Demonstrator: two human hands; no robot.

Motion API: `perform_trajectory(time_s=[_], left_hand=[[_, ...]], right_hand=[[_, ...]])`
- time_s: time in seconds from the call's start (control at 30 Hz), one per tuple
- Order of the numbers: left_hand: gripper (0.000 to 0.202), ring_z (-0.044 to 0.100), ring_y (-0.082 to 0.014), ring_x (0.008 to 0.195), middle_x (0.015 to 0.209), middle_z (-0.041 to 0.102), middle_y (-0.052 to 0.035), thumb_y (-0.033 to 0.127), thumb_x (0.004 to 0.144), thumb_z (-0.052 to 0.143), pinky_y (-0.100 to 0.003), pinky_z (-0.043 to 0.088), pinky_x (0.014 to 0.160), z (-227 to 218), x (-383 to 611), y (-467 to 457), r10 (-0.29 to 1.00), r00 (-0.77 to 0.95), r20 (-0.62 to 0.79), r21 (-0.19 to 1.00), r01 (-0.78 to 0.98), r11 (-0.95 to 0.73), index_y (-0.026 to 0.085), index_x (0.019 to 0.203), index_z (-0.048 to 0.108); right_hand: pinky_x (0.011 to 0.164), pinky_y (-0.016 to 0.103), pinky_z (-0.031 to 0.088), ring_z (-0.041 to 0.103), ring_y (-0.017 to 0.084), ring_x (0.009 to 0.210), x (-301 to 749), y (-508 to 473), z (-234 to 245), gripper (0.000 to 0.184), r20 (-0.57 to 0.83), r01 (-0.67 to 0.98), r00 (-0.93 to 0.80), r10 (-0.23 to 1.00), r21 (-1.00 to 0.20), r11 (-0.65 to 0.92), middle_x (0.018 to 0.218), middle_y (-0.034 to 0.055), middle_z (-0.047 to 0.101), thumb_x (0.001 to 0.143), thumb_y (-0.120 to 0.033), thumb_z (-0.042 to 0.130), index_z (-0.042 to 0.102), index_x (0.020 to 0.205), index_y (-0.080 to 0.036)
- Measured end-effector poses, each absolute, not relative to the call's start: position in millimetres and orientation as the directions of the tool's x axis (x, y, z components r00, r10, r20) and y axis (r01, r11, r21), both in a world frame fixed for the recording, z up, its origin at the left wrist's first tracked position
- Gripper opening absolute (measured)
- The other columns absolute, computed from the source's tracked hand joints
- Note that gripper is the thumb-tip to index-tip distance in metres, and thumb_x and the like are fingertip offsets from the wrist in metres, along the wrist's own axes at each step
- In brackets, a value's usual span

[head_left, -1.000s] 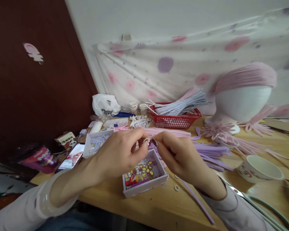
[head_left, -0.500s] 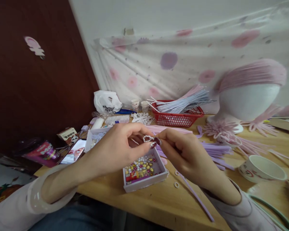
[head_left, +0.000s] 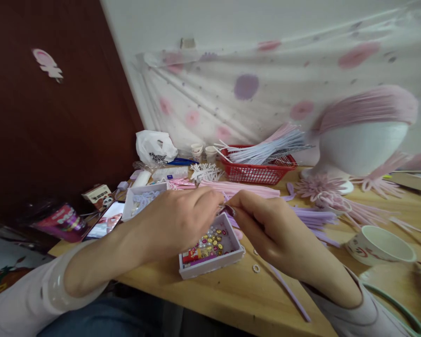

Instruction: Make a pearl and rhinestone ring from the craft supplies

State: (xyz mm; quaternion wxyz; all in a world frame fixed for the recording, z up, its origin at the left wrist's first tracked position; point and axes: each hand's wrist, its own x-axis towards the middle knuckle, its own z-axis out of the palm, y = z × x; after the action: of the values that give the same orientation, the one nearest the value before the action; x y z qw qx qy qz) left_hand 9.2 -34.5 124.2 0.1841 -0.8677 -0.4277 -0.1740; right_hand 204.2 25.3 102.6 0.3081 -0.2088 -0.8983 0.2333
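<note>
My left hand (head_left: pixel 185 217) and my right hand (head_left: pixel 272 229) meet above a white box (head_left: pixel 210 269) of pearls and gold and magenta beads. Both are closed, thumb and fingers pinched on a small loop of pearl beads (head_left: pixel 221 208). Most of that loop is hidden behind my left fingers. On the table below my right hand lies a small pearl ring (head_left: pixel 256 268), with another partly covered. A thin lilac pipe cleaner (head_left: pixel 289 293) runs beside them toward the table's front edge.
A second white box (head_left: pixel 129 210) and a phone (head_left: pixel 107 219) stand left. Behind are a red basket (head_left: pixel 256 175) of pipe cleaners and lilac pipe cleaners (head_left: pixel 315 220). To the right are a paper bowl (head_left: pixel 381 248) and a white head form (head_left: pixel 363 145).
My left hand has rolled over, its back now toward me, and its fingers cover the bead loop that showed before. My right hand stays pinched in nearly the same place.
</note>
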Motion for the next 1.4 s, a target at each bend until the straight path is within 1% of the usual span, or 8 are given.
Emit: perform_trajectory(time_s=[0.2, 0.4, 0.5, 0.7, 0.97, 1.1, 1.3, 1.4], left_hand=[[0.012, 0.062, -0.0151, 0.056, 0.062, 0.057, 0.0019, 0.022, 0.088, 0.043, -0.027, 0.049, 0.054, 130.1, 13.6, -30.1, 0.945, 0.327, -0.006, 0.86, 0.484, -0.162, 0.018, 0.08, 0.052], [0.015, 0.059, -0.0124, 0.046, 0.057, 0.051, 0.0045, 0.026, 0.087, 0.046, -0.025, 0.049, 0.047, 127.0, 8.2, -21.9, 0.887, 0.405, -0.221, 0.97, 0.182, 0.159, 0.019, 0.074, 0.049], [0.011, 0.065, -0.0146, 0.067, 0.079, 0.065, -0.0008, 0.026, 0.089, 0.049, -0.028, 0.055, 0.063, 127.7, 6.5, -28.1, 0.941, 0.305, 0.145, 0.787, 0.541, -0.296, 0.018, 0.091, 0.056], [0.014, 0.07, -0.0173, 0.087, 0.094, 0.074, -0.0059, 0.014, 0.088, 0.057, -0.028, 0.056, 0.076, 121.1, 1.4, -32.7, 0.387, 0.638, 0.665, -0.259, 0.684, -0.682, 0.015, 0.102, 0.058], [0.017, 0.064, -0.0153, 0.061, 0.074, 0.071, -0.0037, 0.01, 0.093, 0.045, -0.027, 0.047, 0.054, 126.3, 1.8, -31.0, 0.356, 0.754, 0.552, -0.452, 0.63, -0.632, 0.013, 0.086, 0.06], [0.023, 0.053, -0.0119, 0.055, 0.061, 0.058, 0.0003, 0.009, 0.089, 0.042, -0.026, 0.039, 0.051, 124.0, 9.6, -34.8, 0.503, 0.628, 0.594, -0.169, 0.709, -0.685, 0.015, 0.071, 0.056], [0.028, 0.039, -0.0071, 0.041, 0.047, 0.041, 0.0077, 0.021, 0.09, 0.039, -0.021, 0.03, 0.041, 123.2, 19.8, -37.7, 0.944, 0.277, 0.179, 0.768, 0.56, -0.31, 0.019, 0.062, 0.043], [0.03, 0.046, -0.0088, 0.042, 0.047, 0.047, 0.0068, 0.026, 0.093, 0.035, -0.021, 0.038, 0.043, 125.3, 16.2, -36.6, 0.958, 0.276, 0.08, 0.836, 0.504, -0.215, 0.019, 0.067, 0.049]], right_hand=[[0.051, 0.023, 0.031, 0.039, 0.009, 0.054, 207.9, 26.1, 106.1, 0.019, 0.453, 0.116, -0.77, 0.448, -0.592, 0.797, 0.062, -0.0038, 0.049, 0.095, -0.016, 0.043, 0.05, 0.078, -0.019], [0.055, 0.024, 0.034, 0.047, 0.012, 0.06, 207.4, 27.6, 106.7, 0.017, 0.446, 0.07, -0.782, 0.434, -0.631, 0.773, 0.066, -0.0009, 0.055, 0.094, -0.016, 0.045, 0.056, 0.082, -0.019], [0.055, 0.023, 0.033, 0.043, 0.01, 0.058, 207.5, 29.8, 106.9, 0.018, 0.459, 0.049, -0.769, 0.445, -0.652, 0.756, 0.066, -0.003, 0.051, 0.093, -0.011, 0.044, 0.055, 0.081, -0.019], [0.054, 0.023, 0.033, 0.04, 0.01, 0.061, 209.9, 30.0, 110.0, 0.017, 0.412, 0.035, -0.776, 0.478, -0.729, 0.684, 0.069, -0.0021, 0.049, 0.092, -0.015, 0.043, 0.056, 0.08, -0.017], [0.055, 0.022, 0.035, 0.042, 0.01, 0.063, 210.8, 26.8, 110.3, 0.018, 0.417, 0.02, -0.79, 0.45, -0.716, 0.698, 0.07, -0.0015, 0.052, 0.093, -0.015, 0.043, 0.057, 0.082, -0.015], [0.053, 0.02, 0.033, 0.039, 0.008, 0.058, 208.8, 25.5, 108.1, 0.018, 0.492, -0.004, -0.769, 0.407, -0.642, 0.767, 0.065, -0.0039, 0.048, 0.093, -0.012, 0.043, 0.055, 0.08, -0.015], [0.047, 0.024, 0.023, 0.031, 0.007, 0.049, 207.8, 21.6, 98.9, 0.011, 0.56, 0.12, -0.767, 0.314, -0.355, 0.927, 0.058, -0.0068, 0.037, 0.092, -0.012, 0.046, 0.053, 0.084, -0.014], [0.048, 0.024, 0.025, 0.036, 0.008, 0.05, 207.1, 22.5, 97.9, 0.011, 0.546, 0.155, -0.767, 0.337, -0.352, 0.923, 0.06, -0.005, 0.044, 0.093, -0.013, 0.045, 0.055, 0.089, -0.013]])
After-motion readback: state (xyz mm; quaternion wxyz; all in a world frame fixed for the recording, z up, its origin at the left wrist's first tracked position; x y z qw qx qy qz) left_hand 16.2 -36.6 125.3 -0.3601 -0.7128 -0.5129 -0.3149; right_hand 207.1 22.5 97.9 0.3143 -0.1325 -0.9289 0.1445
